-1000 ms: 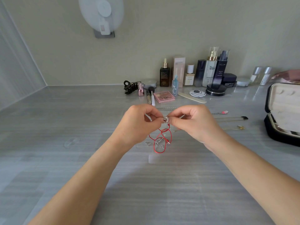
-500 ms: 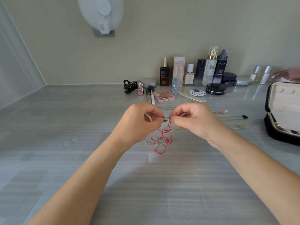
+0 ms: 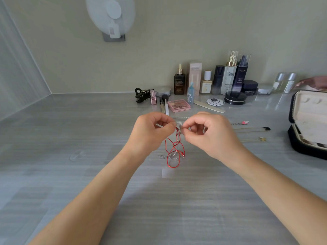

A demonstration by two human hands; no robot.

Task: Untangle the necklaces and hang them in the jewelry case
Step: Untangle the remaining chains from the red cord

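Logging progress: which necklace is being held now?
The red cord necklace, pinched by the left hand and right hand; the pink charm, black pendant and gold pendant chains lie on the table.

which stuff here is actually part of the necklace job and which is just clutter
Part of the job:
necklace tangle, pinched by the left hand and right hand
laid-out necklaces
open jewelry case

Just lying about:
hair claw
makeup brush
eyeshadow palette
nail file
bottles
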